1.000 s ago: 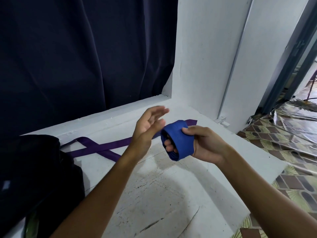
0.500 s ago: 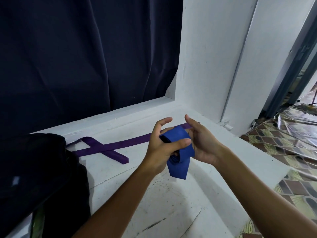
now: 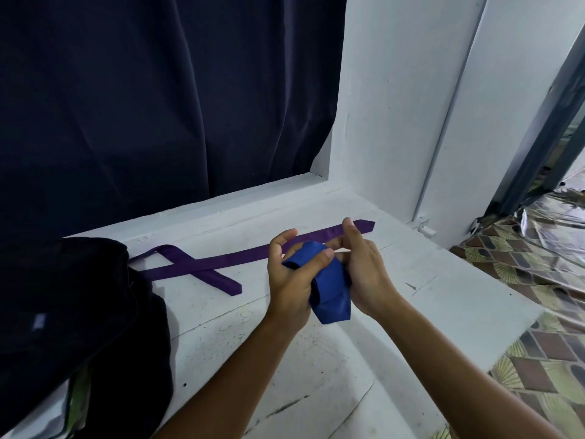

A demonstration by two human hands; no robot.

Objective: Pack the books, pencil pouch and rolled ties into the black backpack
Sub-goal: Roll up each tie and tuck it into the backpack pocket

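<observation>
A blue tie (image 3: 330,294), partly rolled, is held between both hands above the white ledge (image 3: 427,299). My left hand (image 3: 289,280) grips the roll with the thumb across its top. My right hand (image 3: 364,274) cups it from the right; the pointed wide end hangs down below the hands. A purple tie (image 3: 221,263) lies unrolled and crossed over itself on the ledge behind the hands. The black backpack (image 3: 72,318) stands at the left edge, its opening not visible. Books and pencil pouch are not clearly seen.
A dark curtain (image 3: 158,106) hangs behind the ledge. A white wall and pillar (image 3: 395,106) rise at the back right. Patterned floor covering (image 3: 538,274) lies to the right, below the ledge. Something pale green (image 3: 77,403) shows at the backpack's lower edge.
My left hand, open a second ago, has closed onto the blue tie. The tie's pointed end has come loose from the roll and hangs down.
</observation>
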